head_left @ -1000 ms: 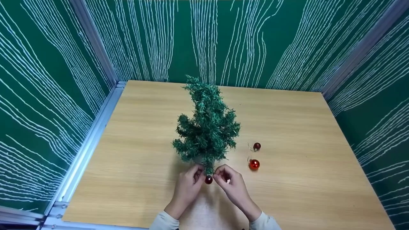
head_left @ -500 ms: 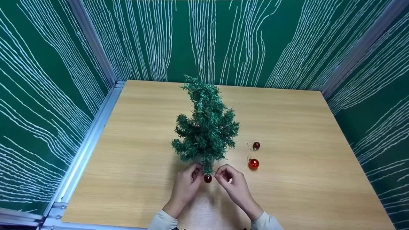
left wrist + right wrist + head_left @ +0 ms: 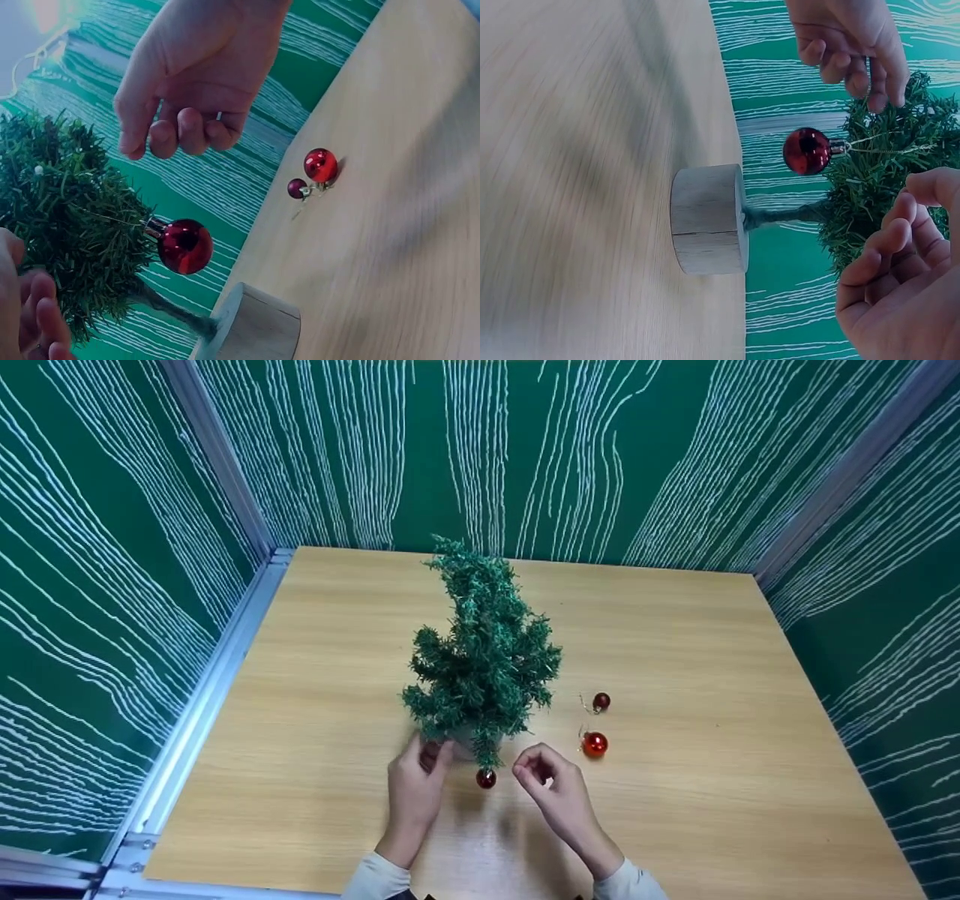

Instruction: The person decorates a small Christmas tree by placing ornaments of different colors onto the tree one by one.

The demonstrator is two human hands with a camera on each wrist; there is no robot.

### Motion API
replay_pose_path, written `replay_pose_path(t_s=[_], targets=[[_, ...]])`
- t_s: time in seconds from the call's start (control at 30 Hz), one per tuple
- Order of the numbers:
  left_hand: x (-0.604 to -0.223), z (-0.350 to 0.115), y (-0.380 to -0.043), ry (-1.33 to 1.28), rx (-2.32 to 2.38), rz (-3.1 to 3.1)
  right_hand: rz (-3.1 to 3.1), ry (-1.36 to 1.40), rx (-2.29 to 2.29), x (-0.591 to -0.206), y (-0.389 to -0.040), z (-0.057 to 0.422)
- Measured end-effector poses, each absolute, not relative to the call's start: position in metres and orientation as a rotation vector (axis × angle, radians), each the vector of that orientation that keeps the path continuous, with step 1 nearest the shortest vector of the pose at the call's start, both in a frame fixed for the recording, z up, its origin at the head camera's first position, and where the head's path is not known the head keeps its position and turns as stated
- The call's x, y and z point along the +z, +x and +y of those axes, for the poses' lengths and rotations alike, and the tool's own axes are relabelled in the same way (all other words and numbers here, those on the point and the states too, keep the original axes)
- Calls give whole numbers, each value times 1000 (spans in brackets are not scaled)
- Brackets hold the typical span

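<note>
Here are the green panels with wavy white lines (image 3: 427, 510), walling in a pale wood-grain desk (image 3: 712, 675), and on it, upright, one small artificial tree of dark green tinsel needles (image 3: 484, 652), its trunk set in one round, whitish wooden base (image 3: 709, 221). Two bare hands at the front! The left hand (image 3: 416, 791), fingers loosely bent with nothing in them, sits just beside the tree's left side; whether a fingertip brushes the needles, I can't tell. The right hand (image 3: 559, 791) is to the right of the low front branch, thumb and forefinger tips close together, the others softly curled, and no object shows in its grasp. My call: this is the letting-go step, one ornament hung, and the next move calls for a light pinch near the top of a loose one. Count the baubles: three! One glossy deep-red ball (image 3: 486, 778) hangs from the front branch by a thin gold thread loop (image 3: 870, 151), well clear of the desk. Two lie loose to the tree's right: one shiny bright-red ball (image 3: 595, 745), nearer the person, and, just beyond it, one smaller dark-red ball (image 3: 601, 701).
</note>
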State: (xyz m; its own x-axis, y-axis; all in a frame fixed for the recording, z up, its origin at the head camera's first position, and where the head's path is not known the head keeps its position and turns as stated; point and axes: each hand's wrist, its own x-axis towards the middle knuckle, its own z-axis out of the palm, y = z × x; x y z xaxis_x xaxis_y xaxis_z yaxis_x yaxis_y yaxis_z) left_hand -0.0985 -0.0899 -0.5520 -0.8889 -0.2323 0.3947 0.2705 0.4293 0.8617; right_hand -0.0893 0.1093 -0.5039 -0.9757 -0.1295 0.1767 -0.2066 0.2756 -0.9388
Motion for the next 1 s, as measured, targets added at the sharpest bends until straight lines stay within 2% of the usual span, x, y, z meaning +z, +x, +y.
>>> replay_pose_path(t_s=[0.13, 0.37, 0.57, 0.8, 1.0], targets=[[-545, -90, -101, 3, -1496, -2151, -2446, 321, 1822, -504, -89, 111], [-539, -85, -106, 19, -1582, -2057, -2444, 287, 1792, -536, -99, 119], [-532, -86, -109, 99, -1629, -2056, -2417, 299, 1791, -543, -101, 127], [-496, -90, -107, 91, -1653, -2074, -2418, 283, 1780, -542, -102, 132], [-512, -107, -128, 92, -1768, -2050, -2403, 295, 1764, -541, -102, 137]])
